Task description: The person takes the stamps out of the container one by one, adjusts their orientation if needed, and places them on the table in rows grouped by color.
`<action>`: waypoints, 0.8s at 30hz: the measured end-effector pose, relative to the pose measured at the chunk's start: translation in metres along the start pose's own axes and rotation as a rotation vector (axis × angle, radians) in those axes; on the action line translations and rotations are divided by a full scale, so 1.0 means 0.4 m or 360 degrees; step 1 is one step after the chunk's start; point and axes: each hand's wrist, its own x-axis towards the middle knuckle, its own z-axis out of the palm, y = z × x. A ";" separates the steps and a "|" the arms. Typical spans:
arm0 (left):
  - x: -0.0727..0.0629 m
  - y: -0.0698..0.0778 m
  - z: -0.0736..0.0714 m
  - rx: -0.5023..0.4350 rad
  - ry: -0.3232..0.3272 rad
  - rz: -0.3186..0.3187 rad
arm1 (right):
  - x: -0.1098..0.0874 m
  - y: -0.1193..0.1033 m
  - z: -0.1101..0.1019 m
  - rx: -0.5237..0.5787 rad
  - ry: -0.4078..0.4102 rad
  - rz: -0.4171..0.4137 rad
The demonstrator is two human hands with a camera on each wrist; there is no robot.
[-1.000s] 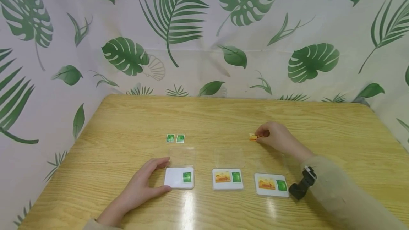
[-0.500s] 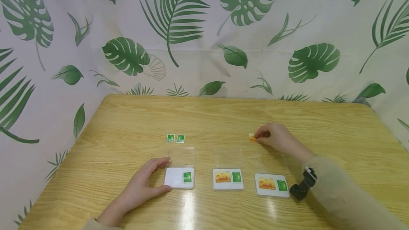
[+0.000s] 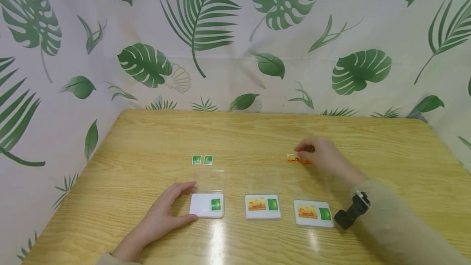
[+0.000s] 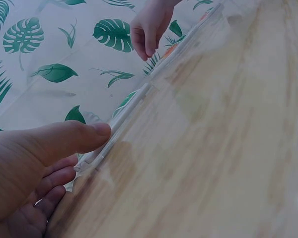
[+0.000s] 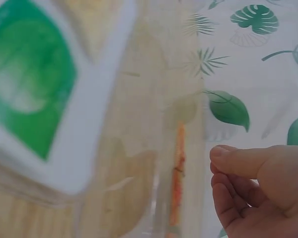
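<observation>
My left hand holds the left end of an opened clear plastic case, thumb at its near corner and index finger by the lid. Inside is a white card bearing one green stamp. At the back right, my right hand is just over orange stamps lying on the table. Its thumb and index fingertips meet, with nothing visible between them in the right wrist view. Two loose green stamps lie behind the left case.
Two more opened cases, a middle one and a right one, each contain a white card with an orange and a green stamp. Their clear lids lie back behind them on the wooden table. A leaf-patterned cloth hangs behind.
My right fingers have lifted off the orange stamps and shifted slightly back and right, uncovering more of them. My left hand and the cases stay where they were.
</observation>
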 end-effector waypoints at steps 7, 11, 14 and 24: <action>0.000 0.002 0.001 -0.0007 -0.0003 -0.0023 | -0.007 -0.045 -0.010 0.0002 0.0038 -0.0094; 0.000 0.003 0.001 -0.0010 -0.0006 -0.0019 | -0.014 -0.085 0.012 0.0015 0.0042 -0.0197; 0.000 0.002 0.002 -0.0014 -0.0006 -0.0018 | -0.018 -0.117 0.038 0.0026 0.0044 -0.0280; 0.000 -0.005 0.004 0.0012 0.0016 0.0039 | -0.030 -0.225 0.135 0.0182 -0.0141 -0.0466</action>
